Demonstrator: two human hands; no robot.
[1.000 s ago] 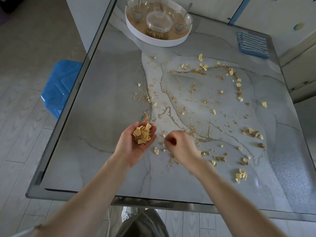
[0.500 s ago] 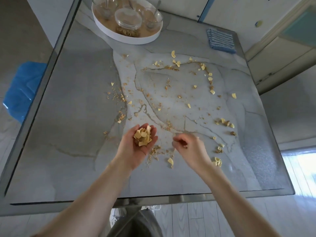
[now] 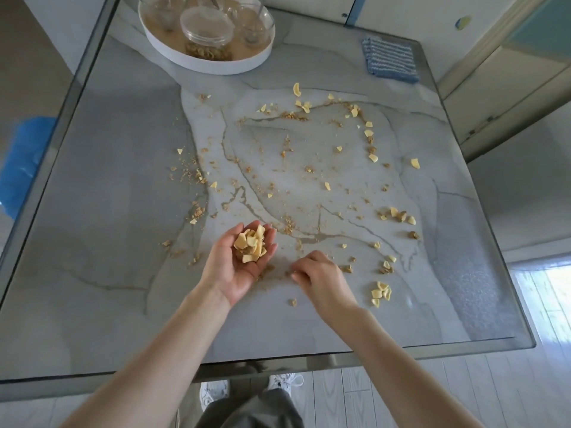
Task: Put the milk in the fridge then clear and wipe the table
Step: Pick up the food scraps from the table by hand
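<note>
The left hand (image 3: 239, 264) lies palm up just above the near middle of the grey marble-patterned table (image 3: 108, 242) with a glass top. Its fingers are cupped around a heap of pale yellow cereal flakes (image 3: 251, 245). Just to its right, the right hand (image 3: 321, 281) is turned palm down, its curled fingertips (image 3: 296, 275) reaching the tabletop among fine brown crumbs (image 3: 272, 271). I cannot tell whether they pinch anything.

More loose yellow flakes and brown crumbs (image 3: 309, 168) are scattered over the middle and right of the table. There is a small cluster of flakes (image 3: 381, 293) near the right hand and a single flake (image 3: 296, 89) farther off towards the tray.

At the far edge sits a round white tray (image 3: 210, 65). It carries a clear lidded jar (image 3: 206, 26) with cereal in its bottom, and clear glass bowls (image 3: 255, 26) beside it. A folded blue-and-white striped cloth (image 3: 390, 58) lies flat at the far right corner, well apart from both hands. Off the table's left edge, a blue object (image 3: 21, 168) shows blurred on the floor.
</note>
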